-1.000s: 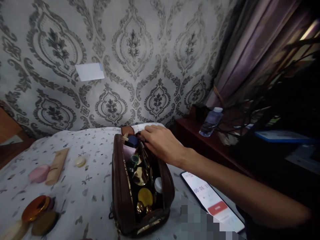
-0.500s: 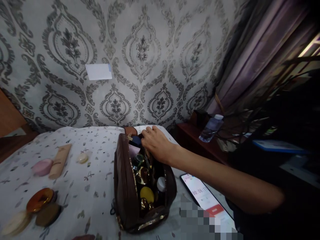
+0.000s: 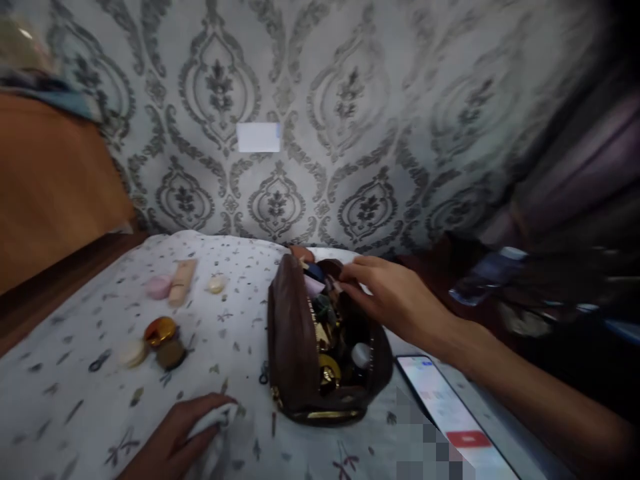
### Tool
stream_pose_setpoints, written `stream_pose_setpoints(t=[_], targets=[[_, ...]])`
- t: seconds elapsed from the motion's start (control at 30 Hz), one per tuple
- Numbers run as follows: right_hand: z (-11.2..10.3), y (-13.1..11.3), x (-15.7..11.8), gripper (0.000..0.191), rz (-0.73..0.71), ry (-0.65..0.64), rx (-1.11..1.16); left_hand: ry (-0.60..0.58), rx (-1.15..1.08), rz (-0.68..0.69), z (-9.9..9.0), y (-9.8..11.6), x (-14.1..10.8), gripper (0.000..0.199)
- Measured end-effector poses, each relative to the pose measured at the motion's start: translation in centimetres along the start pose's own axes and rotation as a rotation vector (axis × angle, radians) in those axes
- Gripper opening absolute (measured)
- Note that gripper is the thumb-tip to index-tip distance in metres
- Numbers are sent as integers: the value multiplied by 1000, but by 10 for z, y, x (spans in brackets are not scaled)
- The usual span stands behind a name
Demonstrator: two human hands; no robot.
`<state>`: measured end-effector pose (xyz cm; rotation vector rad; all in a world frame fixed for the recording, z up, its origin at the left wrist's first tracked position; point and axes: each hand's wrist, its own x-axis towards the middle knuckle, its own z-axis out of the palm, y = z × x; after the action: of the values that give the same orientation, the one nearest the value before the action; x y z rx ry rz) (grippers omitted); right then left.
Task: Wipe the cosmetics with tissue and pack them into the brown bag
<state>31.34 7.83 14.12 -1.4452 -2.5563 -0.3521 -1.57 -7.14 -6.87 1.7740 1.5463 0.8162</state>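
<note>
Fingertips of the right hand [image 3: 400, 293] sit close together over the bag's far right rim; whether they clamp anything, I cannot tell. The open brown bag [image 3: 294, 347] stands beneath and nearer the wearer, its mouth probably spread for reaching in. Well left of that grip lies a beige tube [image 3: 183, 283] (likely set aside for room). Nearer the wearer, the left hand [image 3: 175, 433] curls around something whitish, its hold unclear.

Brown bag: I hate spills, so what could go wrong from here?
The right hand is at the rim of the open brown bag; a hard tug might tip it and tumble out things like the white-capped container. The phone lies close beside the bag, so it could get bumped if the bag shifts.
</note>
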Motion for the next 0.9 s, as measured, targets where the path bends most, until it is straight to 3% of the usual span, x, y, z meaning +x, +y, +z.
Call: stream_pose_setpoints(t=[0.1, 0.2, 0.3, 0.43, 0.57, 0.67, 0.77, 0.9], targets=[[-3, -16, -19, 19, -123, 192, 229, 7, -10, 16, -6, 9, 4, 40], [-7, -46, -40, 25, -290, 305, 433, -61, -5, 3, -12, 27, 8, 39], [-3, -82, -59, 26, -414, 312, 580, -73, -38, 26, -17, 43, 9, 36], [27, -125, -71, 23, -478, 295, 711, -43, -131, 61, -19, 50, 7, 34], [68, -157, -71, 20, -389, 150, 851, 0, -200, 109, -27, 46, 4, 35], [90, -175, -67, 15, -274, 5, 949, 93, -158, 137, -46, 36, 7, 36], [103, -191, -58, 14, -165, -121, 1036, 291, -57, 128, -79, 19, 17, 39], [115, -210, -43, 13, -51, -194, 1216, 581, 218, 41, -122, -10, 33, 44]])
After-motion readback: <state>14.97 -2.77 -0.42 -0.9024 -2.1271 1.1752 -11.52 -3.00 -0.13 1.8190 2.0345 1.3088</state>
